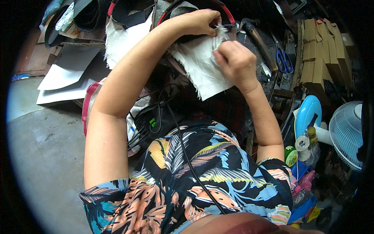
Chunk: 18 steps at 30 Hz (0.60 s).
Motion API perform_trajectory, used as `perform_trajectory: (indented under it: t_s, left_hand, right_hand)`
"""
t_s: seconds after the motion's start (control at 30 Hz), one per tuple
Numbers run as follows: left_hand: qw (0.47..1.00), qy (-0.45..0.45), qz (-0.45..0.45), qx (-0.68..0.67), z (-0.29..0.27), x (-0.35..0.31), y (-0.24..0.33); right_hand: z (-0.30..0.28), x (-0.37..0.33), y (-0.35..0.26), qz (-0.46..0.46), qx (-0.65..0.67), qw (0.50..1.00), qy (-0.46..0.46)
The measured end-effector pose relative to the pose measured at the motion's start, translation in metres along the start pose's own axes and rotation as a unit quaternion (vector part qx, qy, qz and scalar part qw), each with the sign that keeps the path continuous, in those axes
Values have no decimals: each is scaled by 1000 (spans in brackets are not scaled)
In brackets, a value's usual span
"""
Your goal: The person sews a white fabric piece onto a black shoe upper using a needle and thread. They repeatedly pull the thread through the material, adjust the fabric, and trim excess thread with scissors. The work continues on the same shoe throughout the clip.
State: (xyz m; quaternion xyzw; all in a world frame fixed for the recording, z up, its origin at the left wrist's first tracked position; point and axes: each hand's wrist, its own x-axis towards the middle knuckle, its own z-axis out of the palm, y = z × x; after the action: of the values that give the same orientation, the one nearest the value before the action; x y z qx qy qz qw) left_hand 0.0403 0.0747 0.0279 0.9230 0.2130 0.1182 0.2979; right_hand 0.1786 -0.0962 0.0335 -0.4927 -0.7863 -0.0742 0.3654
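A white cloth with frayed edges hangs in front of me from a dark piece with a red edge. At its upper end, my left hand is closed, thumb and fingers pinching the bunched fabric. Just below and to the right, my right hand is curled against the same cloth, gripping its right side; its fingertips are partly hidden and slightly blurred. A second white frayed cloth hangs from a similar red-edged dark piece, left of my left forearm.
On the right lie a wooden-handled tool, blue-handled scissors and a stack of yellowish-brown boxes. A blue-and-white fan stands lower right. White sheets lie at left. A black cable crosses my shirt.
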Motion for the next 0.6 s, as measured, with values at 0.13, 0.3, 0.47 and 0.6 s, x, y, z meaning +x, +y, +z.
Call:
perform_trajectory:
  t_s: [0.13, 0.3, 0.47, 0.6]
  left_hand:
    - [1000, 27, 6, -5, 12, 6, -5]
    - [1000, 24, -9, 3, 16, 7, -11]
    - [998, 26, -5, -51, 18, 1, -18]
    - [998, 28, 3, -61, 18, 4, -19]
  right_hand:
    - [-9, 6, 18, 252, 170, 952, 38]
    - [5, 22, 37, 276, 86, 957, 1]
    - [5, 5, 40, 249, 147, 957, 4]
    - [5, -5, 42, 265, 88, 960, 1]
